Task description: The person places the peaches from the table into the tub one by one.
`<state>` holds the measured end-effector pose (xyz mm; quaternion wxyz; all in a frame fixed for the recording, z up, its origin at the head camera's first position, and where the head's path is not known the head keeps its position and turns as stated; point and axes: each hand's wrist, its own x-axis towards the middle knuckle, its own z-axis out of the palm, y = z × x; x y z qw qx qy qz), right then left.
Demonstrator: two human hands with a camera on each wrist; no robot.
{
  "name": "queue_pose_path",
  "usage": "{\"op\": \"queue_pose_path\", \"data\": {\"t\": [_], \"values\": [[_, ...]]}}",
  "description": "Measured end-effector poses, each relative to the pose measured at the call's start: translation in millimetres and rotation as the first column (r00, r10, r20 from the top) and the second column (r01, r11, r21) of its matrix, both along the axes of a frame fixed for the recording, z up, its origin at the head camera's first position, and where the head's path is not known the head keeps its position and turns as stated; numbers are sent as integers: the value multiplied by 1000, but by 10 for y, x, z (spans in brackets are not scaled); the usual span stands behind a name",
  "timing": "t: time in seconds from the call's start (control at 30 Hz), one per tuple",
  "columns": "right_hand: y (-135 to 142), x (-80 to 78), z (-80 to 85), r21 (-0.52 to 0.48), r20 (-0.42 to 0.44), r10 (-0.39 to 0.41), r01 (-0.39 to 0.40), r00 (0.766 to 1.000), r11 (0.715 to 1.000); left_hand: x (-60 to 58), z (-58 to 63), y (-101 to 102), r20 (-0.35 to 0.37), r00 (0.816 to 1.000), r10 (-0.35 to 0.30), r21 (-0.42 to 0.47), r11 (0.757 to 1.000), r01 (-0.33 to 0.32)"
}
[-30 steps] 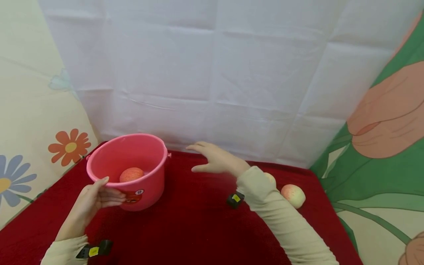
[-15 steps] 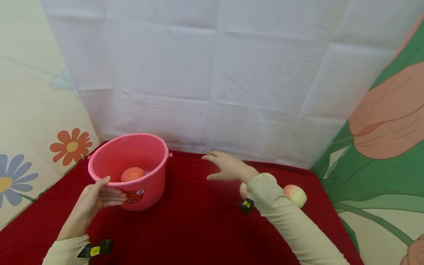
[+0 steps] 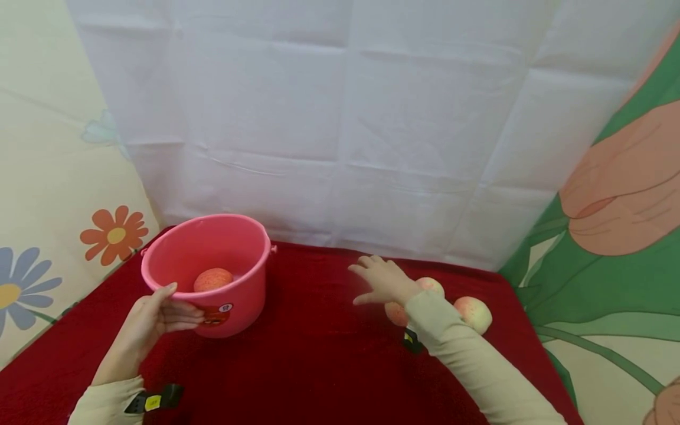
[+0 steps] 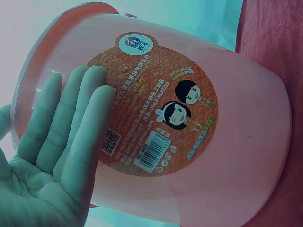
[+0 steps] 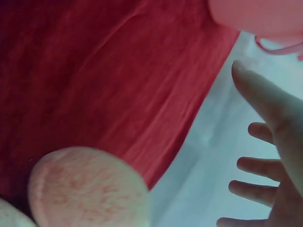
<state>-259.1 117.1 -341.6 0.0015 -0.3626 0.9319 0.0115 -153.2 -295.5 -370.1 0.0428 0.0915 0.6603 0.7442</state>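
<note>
A pink plastic bucket (image 3: 249, 301) stands at the left on a red cloth, and a red apple (image 3: 213, 279) lies inside it. My left hand (image 3: 143, 330) holds the bucket at its near rim, thumb over the edge and fingers along the outer wall. In the left wrist view those fingers lie beside the round orange label (image 4: 165, 109). My right hand (image 3: 385, 280) is in the air right of the bucket, its fingers spread and holding nothing. Closest to it is an apple (image 3: 395, 314) partly covered by the wrist; another apple (image 3: 431, 287) shows just behind the sleeve.
One more pale apple (image 3: 473, 314) lies at the right of the red cloth (image 3: 319, 366). A white sheet (image 3: 340, 130) hangs behind the table. Flower-printed backdrops (image 3: 632, 283) stand at both sides.
My right hand has moved right and slightly down, away from the bucket and toward the apples. An apple hidden before now shows by the wrist. The left hand and bucket hold still.
</note>
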Motion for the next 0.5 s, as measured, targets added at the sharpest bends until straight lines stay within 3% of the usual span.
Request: {"op": "queue_pose_path", "data": {"t": [0.5], "values": [[259,-104,-311,87,82,-126,119,989,989,-5,3,-3,31,999,14,-3,1000,-14]]}}
